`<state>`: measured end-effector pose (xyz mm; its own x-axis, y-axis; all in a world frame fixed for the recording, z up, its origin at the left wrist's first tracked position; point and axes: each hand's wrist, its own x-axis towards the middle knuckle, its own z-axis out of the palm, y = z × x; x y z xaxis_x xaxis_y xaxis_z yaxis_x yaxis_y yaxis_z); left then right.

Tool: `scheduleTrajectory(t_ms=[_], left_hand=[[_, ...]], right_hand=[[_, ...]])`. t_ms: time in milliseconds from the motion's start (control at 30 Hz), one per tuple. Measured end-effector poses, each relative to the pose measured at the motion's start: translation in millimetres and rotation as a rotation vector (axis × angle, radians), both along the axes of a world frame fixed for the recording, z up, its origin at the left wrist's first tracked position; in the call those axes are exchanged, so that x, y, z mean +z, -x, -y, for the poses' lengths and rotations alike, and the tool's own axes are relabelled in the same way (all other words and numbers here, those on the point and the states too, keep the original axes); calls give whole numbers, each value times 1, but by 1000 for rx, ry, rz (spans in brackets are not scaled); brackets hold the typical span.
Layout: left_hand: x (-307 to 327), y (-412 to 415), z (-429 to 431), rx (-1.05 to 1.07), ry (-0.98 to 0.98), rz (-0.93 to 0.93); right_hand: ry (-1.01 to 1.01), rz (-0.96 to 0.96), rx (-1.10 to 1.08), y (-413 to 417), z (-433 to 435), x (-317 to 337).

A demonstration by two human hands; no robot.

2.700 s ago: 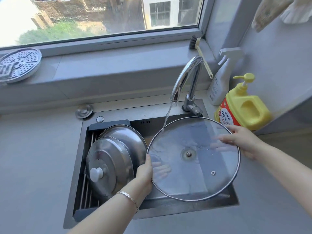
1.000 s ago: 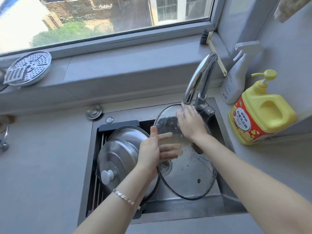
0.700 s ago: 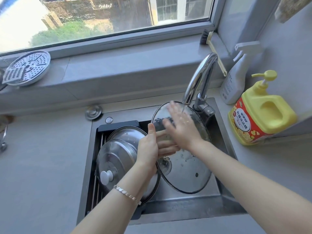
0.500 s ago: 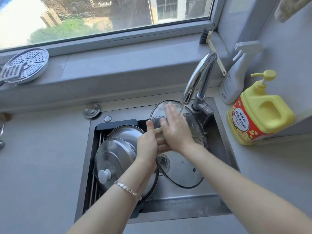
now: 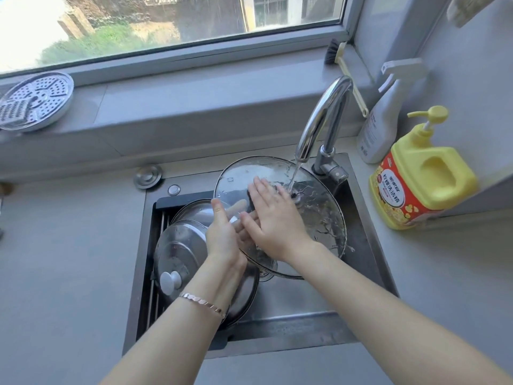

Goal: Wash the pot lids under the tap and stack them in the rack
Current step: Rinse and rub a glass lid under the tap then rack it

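Note:
A large glass lid (image 5: 319, 215) with a metal rim is held tilted over the sink (image 5: 372, 245), and water from the tap (image 5: 322, 120) runs onto it. My left hand (image 5: 222, 234) grips its left edge, fingers showing through the glass behind it. My right hand (image 5: 274, 218) lies flat on the lid's near face, fingers spread, holding nothing. Two steel lids lean in the rack (image 5: 155, 276) on the sink's left: the front one (image 5: 180, 254) has a white knob, the rear one (image 5: 194, 212) is partly hidden.
A yellow pump bottle (image 5: 424, 176) and a white spray bottle (image 5: 383, 123) stand right of the tap. A brush (image 5: 347, 70) leans on the sill. A perforated steamer plate (image 5: 36, 101) sits on the sill at far left. A drain plug (image 5: 148, 176) lies on the counter.
The glass lid has gone from flat, underside up, to tilted under the stream. My right hand left the rim and now rubs across its face, sliding left; my left hand still grips the edge.

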<state>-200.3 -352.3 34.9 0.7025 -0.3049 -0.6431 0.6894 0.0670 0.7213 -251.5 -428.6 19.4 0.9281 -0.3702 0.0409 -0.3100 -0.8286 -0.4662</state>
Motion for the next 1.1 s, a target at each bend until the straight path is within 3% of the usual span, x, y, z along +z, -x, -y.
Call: scheduleTrajectory(t_ms=[133, 333, 467, 533, 667, 800, 867, 1000, 1100], left_hand=[[2, -10, -5, 47, 35, -17], [1, -6, -11, 87, 46, 25], [4, -1, -13, 98, 38, 8], [6, -1, -14, 120, 45, 4], [12, -2, -16, 148, 69, 24], [18, -2, -12, 128, 60, 59], [20, -1, -10, 114, 55, 59], [21, -1, -16, 64, 50, 60], [21, 1, -26, -20, 46, 51]], right_hand=[[91, 138, 324, 37, -18, -18], [-66, 9, 93, 54, 13, -23], [72, 66, 263, 67, -12, -31], [-14, 62, 141, 68, 9, -36], [-408, -149, -338, 71, 50, -41], [-133, -49, -112, 69, 6, -22], [-129, -12, -66, 67, 5, -22], [-502, -63, -434, 55, 58, -43], [-496, -167, -558, 46, 87, -56]])
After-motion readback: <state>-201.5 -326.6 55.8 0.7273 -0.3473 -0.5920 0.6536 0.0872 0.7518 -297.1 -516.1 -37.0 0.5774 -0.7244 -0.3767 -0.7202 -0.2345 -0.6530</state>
